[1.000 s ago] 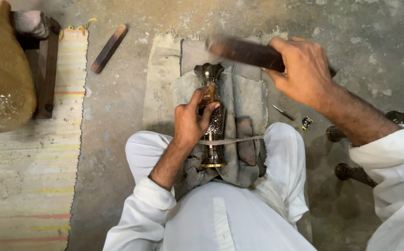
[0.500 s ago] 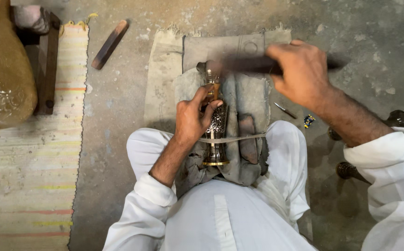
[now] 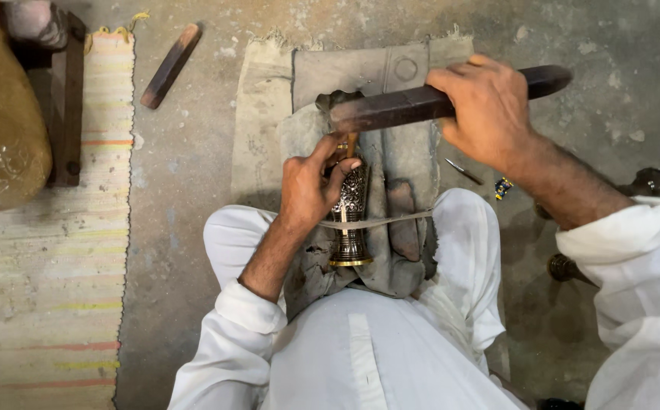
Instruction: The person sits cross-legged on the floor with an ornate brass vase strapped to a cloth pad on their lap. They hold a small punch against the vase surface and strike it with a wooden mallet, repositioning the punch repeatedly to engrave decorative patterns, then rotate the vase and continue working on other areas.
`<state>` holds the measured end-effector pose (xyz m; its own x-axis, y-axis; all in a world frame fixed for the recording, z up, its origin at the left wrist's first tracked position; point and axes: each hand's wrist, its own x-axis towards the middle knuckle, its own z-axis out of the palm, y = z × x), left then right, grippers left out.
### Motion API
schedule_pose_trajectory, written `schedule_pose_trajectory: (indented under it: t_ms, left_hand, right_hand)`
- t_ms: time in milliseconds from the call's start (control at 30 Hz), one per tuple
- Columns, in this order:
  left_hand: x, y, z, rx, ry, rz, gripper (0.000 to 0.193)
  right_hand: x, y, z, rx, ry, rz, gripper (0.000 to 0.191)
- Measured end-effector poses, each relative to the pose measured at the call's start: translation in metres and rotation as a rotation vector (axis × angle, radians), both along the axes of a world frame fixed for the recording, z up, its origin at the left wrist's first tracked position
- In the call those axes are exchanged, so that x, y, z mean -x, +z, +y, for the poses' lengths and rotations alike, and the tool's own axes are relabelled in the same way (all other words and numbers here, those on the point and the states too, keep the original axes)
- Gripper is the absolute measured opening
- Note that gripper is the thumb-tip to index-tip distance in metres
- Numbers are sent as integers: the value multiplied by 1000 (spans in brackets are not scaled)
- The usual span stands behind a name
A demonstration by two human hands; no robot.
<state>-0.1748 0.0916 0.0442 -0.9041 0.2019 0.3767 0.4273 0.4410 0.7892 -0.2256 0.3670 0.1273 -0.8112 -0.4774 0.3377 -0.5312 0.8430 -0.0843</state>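
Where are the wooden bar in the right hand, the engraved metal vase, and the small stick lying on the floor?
wooden bar (image 3: 390, 111), head view, on its dark shaft left of the hand
engraved metal vase (image 3: 351, 199), head view, on its patterned body
small stick (image 3: 170, 65), head view, on its middle

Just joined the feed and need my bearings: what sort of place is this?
Probably a floor-level metal craft workshop. The person sits on bare concrete floor, the left hand steadying an engraved brass vase on worn cloth, the right hand holding a dark wooden bar over it.
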Motion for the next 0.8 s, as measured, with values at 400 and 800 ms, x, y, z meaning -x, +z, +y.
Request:
schedule_pose_trajectory:
  t_ms: [400,800]
  left_hand:
    - [3,-3,-1,7,-27,-50,44]
    - [3,-6,-3,3,-57,-4,44]
  right_hand:
    - [-4,-13,-1,377,-100,-221,21]
    - [-9,-16,1,337,-170,-257,28]
